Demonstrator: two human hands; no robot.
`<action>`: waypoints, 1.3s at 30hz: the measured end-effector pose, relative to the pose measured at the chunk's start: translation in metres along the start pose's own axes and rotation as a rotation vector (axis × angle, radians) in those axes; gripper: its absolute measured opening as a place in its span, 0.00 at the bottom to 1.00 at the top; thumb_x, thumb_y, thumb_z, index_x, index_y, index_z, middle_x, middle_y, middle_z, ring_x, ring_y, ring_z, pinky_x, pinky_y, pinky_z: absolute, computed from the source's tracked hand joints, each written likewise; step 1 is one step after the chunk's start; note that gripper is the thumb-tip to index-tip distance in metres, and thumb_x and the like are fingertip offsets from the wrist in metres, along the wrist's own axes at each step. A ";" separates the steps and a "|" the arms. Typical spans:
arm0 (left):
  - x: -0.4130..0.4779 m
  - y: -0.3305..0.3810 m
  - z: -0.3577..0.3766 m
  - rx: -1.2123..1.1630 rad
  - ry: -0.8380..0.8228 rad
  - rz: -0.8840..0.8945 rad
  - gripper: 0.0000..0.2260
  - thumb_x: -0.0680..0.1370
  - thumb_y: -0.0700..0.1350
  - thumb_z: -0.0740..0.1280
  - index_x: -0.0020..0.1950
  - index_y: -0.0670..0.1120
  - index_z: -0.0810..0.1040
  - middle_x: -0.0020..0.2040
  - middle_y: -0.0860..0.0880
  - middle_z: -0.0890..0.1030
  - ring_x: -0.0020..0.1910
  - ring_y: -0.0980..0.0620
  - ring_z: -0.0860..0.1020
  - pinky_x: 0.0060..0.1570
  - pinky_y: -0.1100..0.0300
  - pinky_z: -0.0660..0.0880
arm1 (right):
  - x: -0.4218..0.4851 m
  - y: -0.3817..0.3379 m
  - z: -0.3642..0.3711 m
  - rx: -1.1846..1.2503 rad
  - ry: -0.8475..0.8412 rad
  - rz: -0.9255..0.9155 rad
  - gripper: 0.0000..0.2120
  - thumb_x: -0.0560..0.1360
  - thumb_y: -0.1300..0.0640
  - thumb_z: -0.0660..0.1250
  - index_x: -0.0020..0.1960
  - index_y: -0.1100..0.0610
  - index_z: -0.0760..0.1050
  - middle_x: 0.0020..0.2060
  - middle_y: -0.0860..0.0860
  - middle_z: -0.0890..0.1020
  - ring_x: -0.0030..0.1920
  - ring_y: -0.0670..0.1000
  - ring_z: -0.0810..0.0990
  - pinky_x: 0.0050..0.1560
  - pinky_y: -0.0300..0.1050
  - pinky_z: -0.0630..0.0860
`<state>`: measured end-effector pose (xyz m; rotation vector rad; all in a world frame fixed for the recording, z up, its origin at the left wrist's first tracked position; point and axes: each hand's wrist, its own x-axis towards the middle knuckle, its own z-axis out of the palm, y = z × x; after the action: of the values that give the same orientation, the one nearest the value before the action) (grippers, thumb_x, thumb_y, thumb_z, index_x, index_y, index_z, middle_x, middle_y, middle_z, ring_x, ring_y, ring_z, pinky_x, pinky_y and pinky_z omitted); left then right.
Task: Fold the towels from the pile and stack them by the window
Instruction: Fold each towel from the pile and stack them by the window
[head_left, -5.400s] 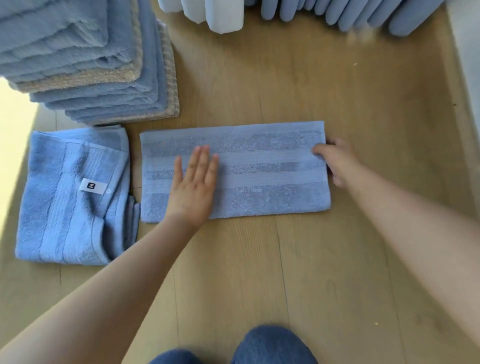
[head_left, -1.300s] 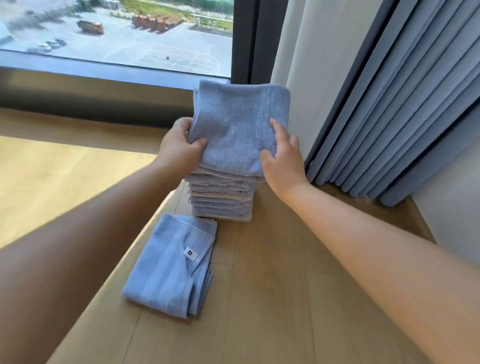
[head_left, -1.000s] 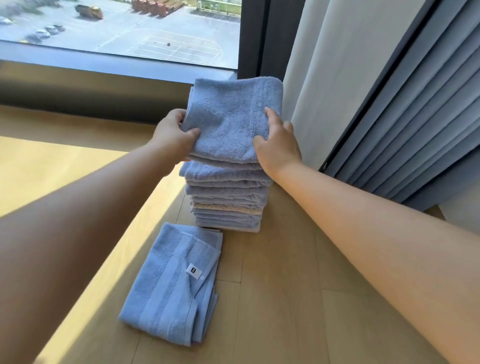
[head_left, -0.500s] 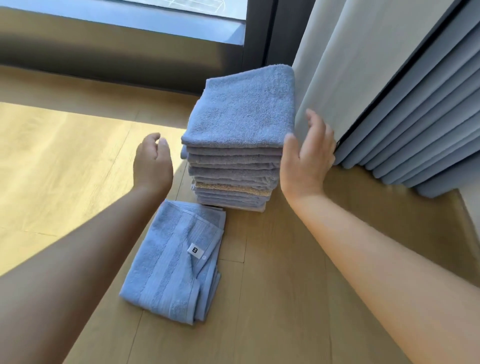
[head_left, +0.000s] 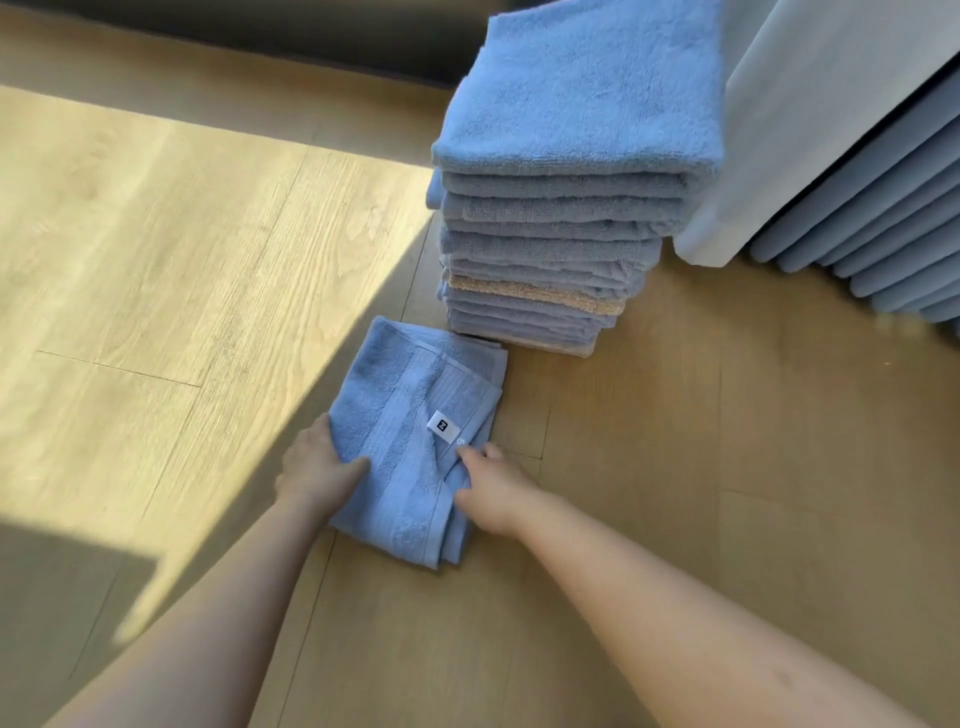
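The loose towel (head_left: 410, 441) lies on the floor (head_left: 156, 234), just beside the foot of the tall stack (head_left: 561, 208). The left hand (head_left: 317, 473) grips its left edge, thumb on top; the right hand (head_left: 493, 488) pinches the right edge with its fingers (head_left: 467, 457). Lifted carelessly, the layers could spill open, or brush the stack and topple it.

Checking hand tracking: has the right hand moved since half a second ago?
Yes. The right hand has dropped from beside the stack of folded blue towels to the tagged blue towel on the floor.
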<state>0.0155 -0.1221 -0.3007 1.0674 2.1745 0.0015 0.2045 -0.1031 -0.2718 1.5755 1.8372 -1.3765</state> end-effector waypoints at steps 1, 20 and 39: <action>-0.001 0.000 0.001 -0.033 -0.018 -0.008 0.33 0.72 0.46 0.68 0.74 0.43 0.57 0.69 0.41 0.66 0.69 0.42 0.65 0.66 0.47 0.64 | 0.001 -0.001 0.006 -0.107 -0.063 -0.019 0.29 0.77 0.56 0.57 0.75 0.50 0.50 0.75 0.57 0.48 0.74 0.59 0.53 0.72 0.51 0.57; -0.109 0.013 0.087 0.214 -0.087 0.113 0.29 0.78 0.48 0.60 0.75 0.43 0.50 0.68 0.44 0.65 0.66 0.44 0.67 0.62 0.53 0.67 | -0.080 0.084 0.056 -0.392 0.024 0.103 0.28 0.75 0.59 0.57 0.73 0.48 0.55 0.75 0.53 0.51 0.71 0.57 0.58 0.67 0.55 0.57; -0.123 0.091 0.082 0.685 -0.097 0.632 0.15 0.76 0.40 0.56 0.62 0.43 0.71 0.62 0.46 0.72 0.61 0.46 0.70 0.50 0.55 0.69 | -0.104 0.162 0.014 -0.076 0.401 0.151 0.13 0.79 0.57 0.55 0.60 0.57 0.72 0.59 0.53 0.77 0.59 0.54 0.73 0.56 0.42 0.65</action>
<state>0.1773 -0.1708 -0.2633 2.0507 1.6833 -0.5231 0.3779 -0.1874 -0.2684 2.0159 1.9072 -0.9642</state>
